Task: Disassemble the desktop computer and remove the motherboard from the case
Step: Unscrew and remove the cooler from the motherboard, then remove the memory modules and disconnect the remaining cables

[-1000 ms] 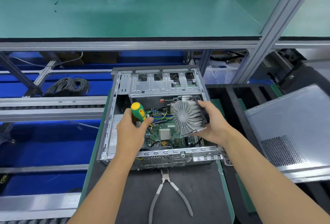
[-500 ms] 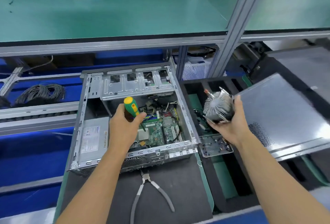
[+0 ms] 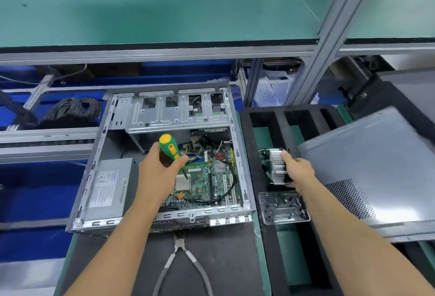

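The open grey computer case (image 3: 94, 154) lies flat on the bench mat. Inside, the green motherboard (image 3: 207, 178) sits in the right half with its bare CPU (image 3: 182, 182) showing, and a grey power supply (image 3: 108, 187) fills the left. My left hand (image 3: 157, 170) grips a green and yellow screwdriver (image 3: 169, 146) over the board, tip down near the CPU. My right hand (image 3: 297, 168) holds the finned aluminium heatsink (image 3: 276, 165) low in a slot of the black foam tray (image 3: 247, 142) to the right of the case.
Grey-handled pliers (image 3: 186, 262) lie on the mat in front of the case. A clear plastic bracket with screws (image 3: 282, 208) rests in the tray. The removed grey side panel (image 3: 376, 166) leans at the right. A green shelf (image 3: 164, 13) overhangs the back; cable coils (image 3: 73, 107) lie left.
My right hand lifted the heatsink out of the case, carried it right and lowered it into the foam tray. The left hand stayed over the board with the screwdriver.
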`<control>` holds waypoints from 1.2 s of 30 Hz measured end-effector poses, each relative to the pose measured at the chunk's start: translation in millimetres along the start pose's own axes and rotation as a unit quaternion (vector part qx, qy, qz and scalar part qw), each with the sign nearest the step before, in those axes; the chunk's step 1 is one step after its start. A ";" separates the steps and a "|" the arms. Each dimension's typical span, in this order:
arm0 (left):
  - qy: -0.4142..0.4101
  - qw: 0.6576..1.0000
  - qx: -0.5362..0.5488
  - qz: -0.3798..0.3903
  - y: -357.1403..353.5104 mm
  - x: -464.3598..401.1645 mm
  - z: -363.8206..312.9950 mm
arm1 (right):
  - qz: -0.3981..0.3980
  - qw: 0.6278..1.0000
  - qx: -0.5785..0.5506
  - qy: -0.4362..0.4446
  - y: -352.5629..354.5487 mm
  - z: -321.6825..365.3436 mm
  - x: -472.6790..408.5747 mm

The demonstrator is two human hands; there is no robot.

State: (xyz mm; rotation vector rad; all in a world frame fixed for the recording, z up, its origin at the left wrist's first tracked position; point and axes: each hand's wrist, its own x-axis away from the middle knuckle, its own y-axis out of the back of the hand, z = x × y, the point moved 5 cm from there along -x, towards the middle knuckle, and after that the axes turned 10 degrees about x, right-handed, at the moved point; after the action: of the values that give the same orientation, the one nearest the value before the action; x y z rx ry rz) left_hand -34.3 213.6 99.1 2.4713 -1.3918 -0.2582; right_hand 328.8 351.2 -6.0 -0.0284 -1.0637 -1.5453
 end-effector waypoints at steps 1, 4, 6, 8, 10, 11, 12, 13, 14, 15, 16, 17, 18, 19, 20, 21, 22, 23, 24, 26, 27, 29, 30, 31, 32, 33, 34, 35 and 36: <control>0.003 1.000 -0.003 -0.002 1.0 -0.3 1.6 | -0.007 1.000 0.016 0.002 -3.3 0.6 -6.1; 0.006 1.000 -0.017 -0.013 6.7 -1.5 5.3 | -0.006 1.000 0.030 0.004 -15.1 0.6 -18.0; 0.009 1.000 -0.013 -0.016 9.7 -1.9 8.1 | -0.019 0.995 0.094 0.030 -18.9 1.2 -23.1; 0.013 1.000 -0.005 -0.015 11.5 -1.1 10.8 | -0.034 0.981 0.179 0.069 -19.8 2.6 -24.6; 0.014 1.000 -0.005 -0.017 13.6 0.3 11.6 | -0.045 0.958 0.266 0.102 -21.4 3.3 -25.5; 0.016 1.000 -0.002 -0.017 14.3 0.6 12.4 | -0.051 0.942 0.311 0.110 -21.3 4.4 -24.9; 0.018 1.000 0.000 -0.016 14.9 0.9 13.0 | -0.057 0.927 0.352 0.117 -20.4 6.2 -23.2; 0.017 1.000 0.001 -0.015 15.5 1.0 13.3 | -0.064 0.913 0.383 0.123 -20.0 8.4 -21.6; 0.015 1.000 0.001 -0.013 16.3 1.2 13.3 | -0.075 0.901 0.405 0.132 -19.4 10.8 -19.6; 0.012 1.000 0.003 -0.011 17.0 1.5 13.0 | -0.091 0.889 0.425 0.145 -18.4 13.6 -17.0; 0.010 1.000 0.005 -0.008 17.6 1.5 12.8 | -0.108 0.876 0.443 0.160 -17.3 16.8 -13.4; 0.007 1.000 0.005 -0.005 18.4 1.6 12.7 | -0.121 0.864 0.458 0.171 -16.0 19.2 -10.3; 0.005 1.000 0.005 -0.002 19.1 1.6 12.8 | -0.128 0.860 0.461 0.177 -15.1 20.1 -7.3; 0.005 1.000 0.005 0.001 19.8 1.4 13.2 | -0.130 0.866 0.450 0.177 -14.5 20.5 -5.0; 0.006 1.000 0.007 0.003 21.0 1.1 14.1 | -0.128 0.882 0.418 0.176 -13.9 21.3 -2.1; 0.007 1.000 0.010 0.005 22.1 0.1 14.8 | -0.124 0.907 0.364 0.172 -12.2 23.7 2.1; 0.008 1.000 0.014 0.008 23.1 -0.7 15.2 | -0.122 0.931 0.299 0.168 -9.7 28.1 7.8; 0.008 1.000 0.017 0.011 24.1 -1.4 15.3 | -0.123 0.948 0.238 0.172 -7.0 34.9 15.3; 0.008 1.000 0.018 0.014 25.5 -2.2 15.2 | -0.127 0.955 0.191 0.189 -4.6 45.0 25.0; 0.010 0.999 0.022 0.021 27.6 -3.5 15.2 | -0.144 0.950 0.113 0.252 0.6 69.9 52.9; 0.012 0.999 0.026 0.025 28.7 -3.9 15.2 | -0.149 0.942 0.077 0.291 2.6 84.2 71.3; 0.013 0.999 0.023 0.038 31.4 -5.0 14.7 | -0.142 0.917 0.023 0.372 2.0 111.1 111.4; 0.009 0.999 0.016 0.045 32.5 -5.3 14.2 | -0.126 0.905 0.009 0.405 -1.3 121.8 129.9; 0.005 0.999 0.012 0.052 33.4 -5.5 13.3 | -0.102 0.898 0.005 0.429 -6.4 130.8 146.1; -0.001 0.998 0.011 0.059 33.9 -6.0 12.2 | -0.069 0.893 0.012 0.445 -13.4 138.4 160.4; -0.007 0.998 0.011 0.066 34.1 -6.5 10.9 | -0.032 0.889 0.028 0.457 -22.2 144.5 172.2; -0.013 0.997 0.011 0.077 33.5 -7.2 9.5 | 0.006 0.883 0.050 0.466 -32.2 148.9 182.2; -0.019 0.996 0.008 0.091 32.0 -7.6 7.8 | 0.041 0.877 0.071 0.474 -43.2 152.4 191.0; -0.027 0.994 0.003 0.106 29.8 -7.6 6.1 | 0.072 0.869 0.087 0.482 -54.4 155.6 199.2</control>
State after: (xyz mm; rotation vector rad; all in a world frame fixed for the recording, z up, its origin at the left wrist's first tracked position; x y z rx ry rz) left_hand -64.0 204.6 103.6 2.3126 -1.6639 -0.2765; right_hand 144.0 287.4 163.1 0.7085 -0.3647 -1.0815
